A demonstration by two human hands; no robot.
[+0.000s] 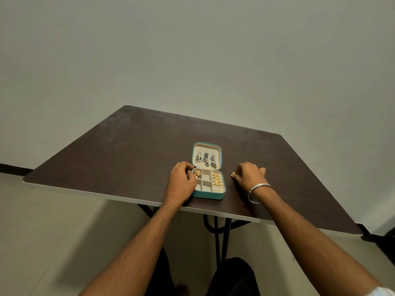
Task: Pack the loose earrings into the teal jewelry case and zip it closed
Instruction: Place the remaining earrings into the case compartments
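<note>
Table: dark brown square tabletop with a pale edge, black folding legs beneath.
Left hand: the left hand rests at the case's left rim, fingers curled, pinching a small gold piece beside the upper-left compartment.
Case: teal zip-around jewelry case lies open near the front edge; silver dangling earrings hang in the raised lid, gold rings sit in the right slots. No readable writing.
Loose earring: small gold earring just right of the case.
Right hand: the right hand, a silver bangle on its wrist, pinches that earring at the tabletop.
</note>
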